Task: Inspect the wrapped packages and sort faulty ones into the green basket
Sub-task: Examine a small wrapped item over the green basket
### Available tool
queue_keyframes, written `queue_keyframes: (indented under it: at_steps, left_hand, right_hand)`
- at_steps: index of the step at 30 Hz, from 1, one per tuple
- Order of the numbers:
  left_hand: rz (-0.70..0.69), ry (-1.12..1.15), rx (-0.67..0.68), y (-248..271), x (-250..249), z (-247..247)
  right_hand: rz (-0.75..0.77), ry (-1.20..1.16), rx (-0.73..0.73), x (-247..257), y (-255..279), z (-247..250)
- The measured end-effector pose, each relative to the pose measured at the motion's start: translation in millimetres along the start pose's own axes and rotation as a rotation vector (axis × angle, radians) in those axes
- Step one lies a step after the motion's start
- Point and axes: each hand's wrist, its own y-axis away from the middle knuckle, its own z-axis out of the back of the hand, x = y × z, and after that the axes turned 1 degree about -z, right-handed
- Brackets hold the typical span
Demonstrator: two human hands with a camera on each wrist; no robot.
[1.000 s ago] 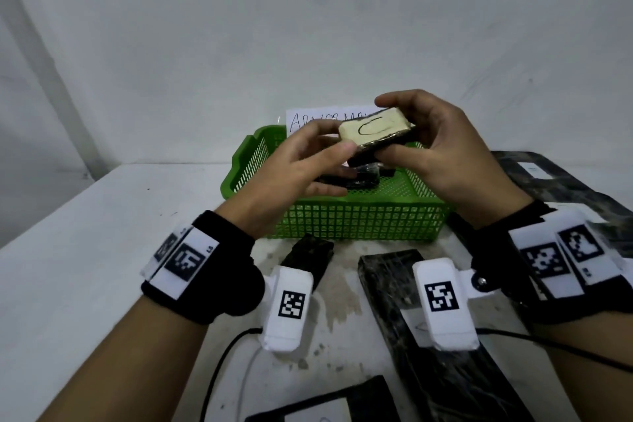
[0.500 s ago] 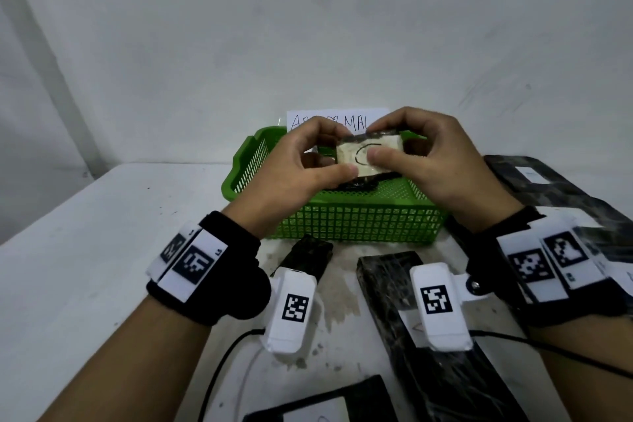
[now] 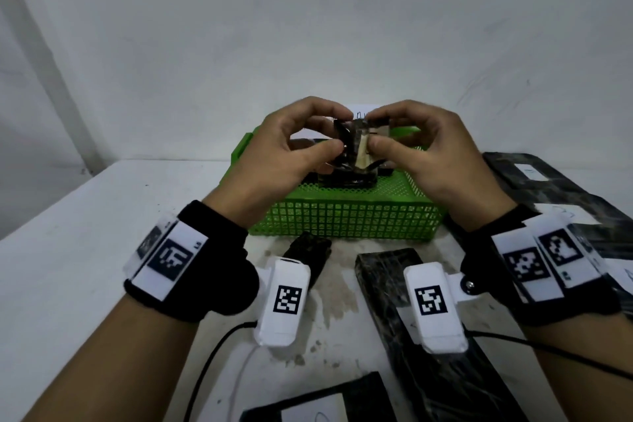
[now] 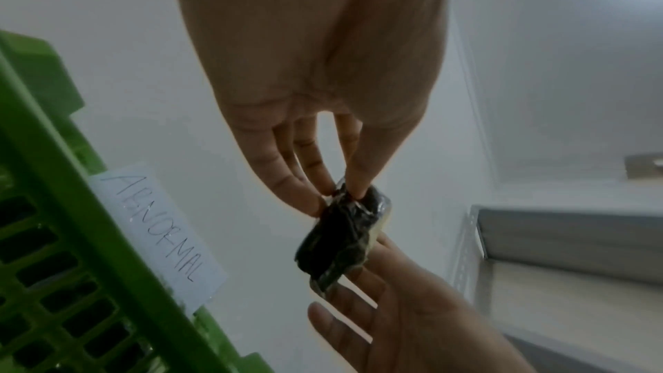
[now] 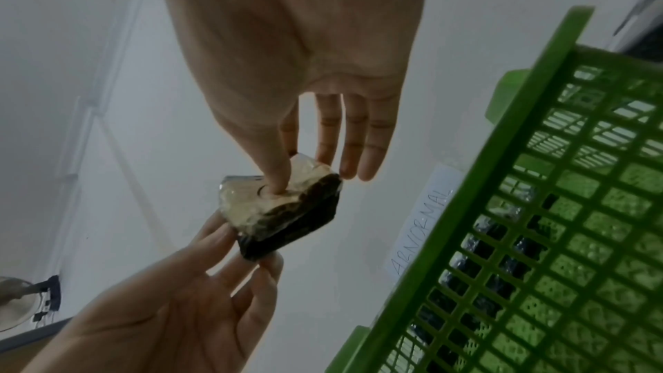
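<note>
Both hands hold one small package (image 3: pixel 354 144) wrapped in black film with a pale label face, above the green basket (image 3: pixel 342 219). My left hand (image 3: pixel 334 134) pinches its left end between thumb and fingers. My right hand (image 3: pixel 375 130) pinches the other end, thumb on the pale face. In the left wrist view the package (image 4: pixel 340 240) shows its dark side. In the right wrist view the package (image 5: pixel 287 217) shows the pale face with a pen mark under the right thumb. A dark wrapped package (image 3: pixel 342 178) lies inside the basket.
A paper label reading ABNORMAL (image 4: pixel 158 231) stands at the basket's far side by the wall. On the white table lie a small black package (image 3: pixel 308 250), a long one (image 3: pixel 387 271), a labelled one (image 3: pixel 325 404) near me and several at the right (image 3: pixel 548 181).
The package has been turned in both hands: its pale labelled face, which pointed up and then at me, now faces right, and the dark wrap faces me. Both hands still hold it over the basket.
</note>
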Motion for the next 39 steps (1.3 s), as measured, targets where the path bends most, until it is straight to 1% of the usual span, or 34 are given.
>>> queue_keyframes:
  at_steps: [2,6,8,9,12,17,20,22,24,28,30,32,33,35,39]
  left_hand:
    - [-0.014,-0.010,-0.020,0.1,-1.8,-3.6]
    - [-0.014,0.016,-0.070,-0.5,-2.4,-2.6]
    - [-0.005,0.021,-0.052,-0.6,-3.0,-1.8]
    - [-0.003,0.025,-0.035,-0.2,-3.0,-3.1]
    - [0.003,0.021,-0.006,0.9,-2.7,-7.8]
    - [0.139,0.090,-0.007,0.7,-7.5,-6.3]
    - [0.230,0.065,0.008,1.0,-8.1,-8.4]
    - [0.320,0.048,0.071,1.7,-8.2,-9.0]
    - [0.374,0.069,0.127,2.4,-8.6,-8.9]
    - [0.339,0.110,0.096,1.1,-9.1,-6.5]
    - [0.296,0.093,0.073,0.3,-7.6,-4.4]
    - [0.256,0.074,0.065,0.9,-7.0,-3.1]
    - [0.244,0.070,0.066,1.4,-6.6,-2.7]
    - [0.227,0.067,0.088,2.8,-7.0,-3.5]
    - [0.193,-0.004,0.137,5.3,-8.5,-9.7]
  right_hand:
    - [-0.032,-0.060,0.048,-0.9,-0.1,-2.5]
    - [-0.165,-0.262,0.280,-3.7,-1.4,0.3]
    - [-0.173,-0.277,0.323,-2.8,-0.8,2.3]
    - [-0.154,-0.251,0.303,-2.7,-0.1,1.5]
    - [-0.074,-0.184,0.170,-3.4,0.8,-2.8]
    - [-0.014,-0.217,0.042,-4.7,0.8,-4.4]
    - [0.021,-0.191,0.008,-5.5,0.4,-5.5]
    - [0.045,-0.168,0.008,-5.6,0.7,-5.4]
    - [0.057,-0.134,0.044,-4.8,1.2,-5.1]
    - [0.027,-0.074,0.105,-6.2,1.4,-3.9]
    - [-0.069,-0.118,0.159,-5.6,1.0,-4.7]
    - [-0.181,-0.225,0.192,-2.9,0.0,-5.6]
    - [-0.219,-0.259,0.182,-1.0,-0.2,-5.7]
    - [-0.239,-0.251,0.114,-0.5,-0.5,-5.4]
    - [-0.184,-0.204,-0.005,-2.1,-0.1,-5.8]
